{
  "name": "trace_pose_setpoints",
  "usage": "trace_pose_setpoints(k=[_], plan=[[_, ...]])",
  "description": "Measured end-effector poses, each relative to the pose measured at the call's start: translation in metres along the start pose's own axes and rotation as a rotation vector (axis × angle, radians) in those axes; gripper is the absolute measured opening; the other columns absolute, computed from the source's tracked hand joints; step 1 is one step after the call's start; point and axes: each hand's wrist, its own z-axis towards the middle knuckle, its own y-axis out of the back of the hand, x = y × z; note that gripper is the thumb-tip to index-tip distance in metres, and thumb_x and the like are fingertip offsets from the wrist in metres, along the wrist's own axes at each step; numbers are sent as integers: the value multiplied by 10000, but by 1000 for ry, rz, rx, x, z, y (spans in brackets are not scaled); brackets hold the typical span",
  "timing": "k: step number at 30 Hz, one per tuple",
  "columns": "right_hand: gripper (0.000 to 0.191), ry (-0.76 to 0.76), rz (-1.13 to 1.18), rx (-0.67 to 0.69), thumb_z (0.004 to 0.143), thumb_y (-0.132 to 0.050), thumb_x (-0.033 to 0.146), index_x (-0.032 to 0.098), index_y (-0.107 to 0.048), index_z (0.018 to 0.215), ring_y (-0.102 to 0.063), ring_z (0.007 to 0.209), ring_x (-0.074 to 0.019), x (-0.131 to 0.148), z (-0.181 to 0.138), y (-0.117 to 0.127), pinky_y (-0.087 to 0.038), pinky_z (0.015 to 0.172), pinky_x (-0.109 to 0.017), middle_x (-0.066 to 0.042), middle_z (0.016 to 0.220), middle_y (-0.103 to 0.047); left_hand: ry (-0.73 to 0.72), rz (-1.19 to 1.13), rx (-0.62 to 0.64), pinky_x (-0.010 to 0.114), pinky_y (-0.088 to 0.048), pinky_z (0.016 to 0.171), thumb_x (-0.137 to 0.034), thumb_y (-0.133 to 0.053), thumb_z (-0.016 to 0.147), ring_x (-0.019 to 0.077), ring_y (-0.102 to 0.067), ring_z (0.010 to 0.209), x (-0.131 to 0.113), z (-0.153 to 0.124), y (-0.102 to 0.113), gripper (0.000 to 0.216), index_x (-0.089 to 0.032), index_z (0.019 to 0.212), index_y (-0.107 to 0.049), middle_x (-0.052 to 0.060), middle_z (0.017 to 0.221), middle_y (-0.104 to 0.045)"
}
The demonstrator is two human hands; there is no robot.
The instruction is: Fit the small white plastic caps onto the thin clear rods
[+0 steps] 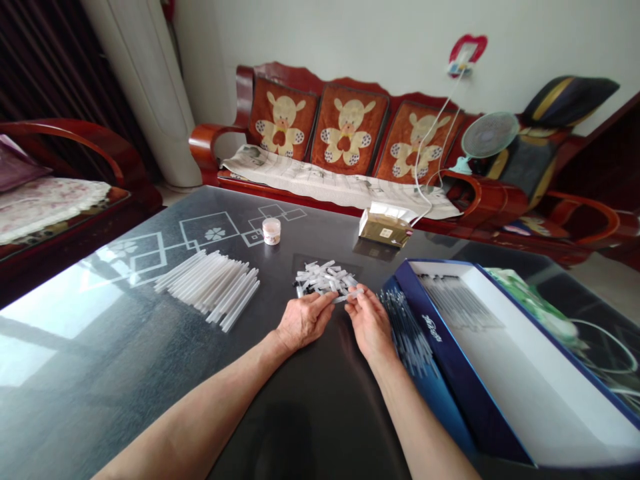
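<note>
Both hands working at one small whitish piece (349, 296), front of pile

R hand (369, 321) is pinching the piece betw. thumb & fingertips, holding it approx. level just above the tabletop, at the near edge of the pile of small white pieces (325, 273). L hand (306, 320) is reaching in from the other side, fingers lying together & index pointing at the piece's L end — can't tell if they're gripping it or just touching. Some dark bits are showing among the pile.

Left of the hands, a bundle of whitish tubes (213, 283) is lying slantwise on the dark glossy table (300, 427), well apart from L hand. Just beyond R hand & forearm, a batch of thin dark sticks (407, 333) is resting on a blue panel (445, 403), next to a blue box w/ white interior (510, 373). More thin sticks (463, 303) are lying in a row inside, at the far end.

Farther back, a small jar (271, 231) is standing on the table, & a tissue pack (385, 228) is sitting nr. the far edge. Bg: a red wooden sofa (215, 143) is facing the table — bear cushions (347, 127) leaning on its back; a fan (490, 135) is standing at R.
</note>
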Motion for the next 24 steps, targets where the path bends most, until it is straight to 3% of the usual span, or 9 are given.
trace_pose_setpoints(k=[15, 24], plan=[[324, 67, -78, 101, 675, -788, 360, 224, -637, 927, -651, 774, -118, -6, -2, 5, -529, 691, -246, -8, 916, -706, 54, 23, 60, 224, -516, 655, -310, -427, 961, 150, -672, 737, 2, 0, -2, 299, -208, 1174, -610, 26, 840, -679], [330, 244, -355, 177, 782, -701, 400, 227, -618, 1051, -648, 889, -161, -12, -2, 14, -534, 782, -294, -29, 971, -698, 73, -9, 92, 231, -522, 703, -314, -428, 956, 154, -680, 792, 3, -1, -3, 288, -210, 1137, -626, 42, 916, -702]])
